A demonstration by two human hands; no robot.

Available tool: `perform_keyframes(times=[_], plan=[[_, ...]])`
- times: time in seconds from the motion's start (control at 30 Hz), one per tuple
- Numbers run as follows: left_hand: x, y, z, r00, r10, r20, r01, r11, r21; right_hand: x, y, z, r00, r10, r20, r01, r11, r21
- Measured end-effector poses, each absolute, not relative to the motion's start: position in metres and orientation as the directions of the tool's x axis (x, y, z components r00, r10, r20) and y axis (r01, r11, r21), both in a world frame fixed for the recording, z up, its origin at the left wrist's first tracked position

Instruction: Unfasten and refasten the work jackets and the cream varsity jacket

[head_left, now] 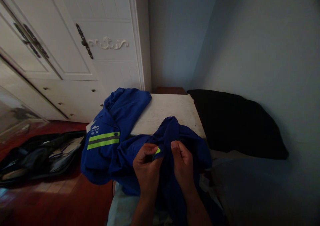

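A blue work jacket [127,111] with a yellow-green and grey reflective band and a pale printed logo lies bunched over a pale board and toward me. My left hand [148,164] pinches a fold of its cloth, where a bit of yellow-green band shows at the fingertips. Close by on the right, my right hand [183,161] is closed on another fold of the same jacket, thumb on top. Dark blue cloth hangs down between and below both hands. Which part of the jacket each hand grips is hard to make out.
Under the jacket is a pale board [172,111]. A black cloth-like item [240,122] leans by the wall on the right. A white wardrobe [115,29] stands at the back left. On the red floor [62,199] lies an open black suitcase [70,164] with things inside.
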State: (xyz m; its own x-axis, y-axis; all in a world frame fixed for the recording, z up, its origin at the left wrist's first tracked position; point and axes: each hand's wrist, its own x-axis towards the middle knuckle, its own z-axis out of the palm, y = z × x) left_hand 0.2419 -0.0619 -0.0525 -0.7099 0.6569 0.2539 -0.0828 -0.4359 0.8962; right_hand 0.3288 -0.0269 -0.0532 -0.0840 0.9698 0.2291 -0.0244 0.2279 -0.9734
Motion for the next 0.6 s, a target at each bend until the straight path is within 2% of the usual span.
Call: perform_keyframes(times=[0.2,0.3,0.5,0.53,0.6], plan=[[0.236,-0.064,-0.052,-0.736,0.658,0.157,-0.175,-0.409,0.896,0.327,-0.027,-0.052,-0.089,0.978,0.186,-0.021,0.185,-0.983],[0.225,-0.070,-0.046,-0.789,0.603,0.117,-0.191,-0.423,0.886,0.339,-0.024,-0.052,-0.053,0.986,0.158,-0.003,0.159,-0.987],[0.175,-0.093,-0.033,-0.970,0.242,-0.025,-0.135,-0.449,0.884,0.396,-0.015,-0.045,0.194,0.979,0.056,0.043,0.049,-0.998],[0.168,-0.099,-0.032,-0.985,0.172,-0.021,-0.098,-0.454,0.885,0.406,-0.014,-0.042,0.256,0.966,0.036,0.044,0.026,-0.999],[0.156,-0.114,-0.033,-0.989,0.117,0.087,0.038,-0.369,0.928,0.424,-0.013,-0.033,0.370,0.929,-0.005,0.038,-0.021,-0.999]])
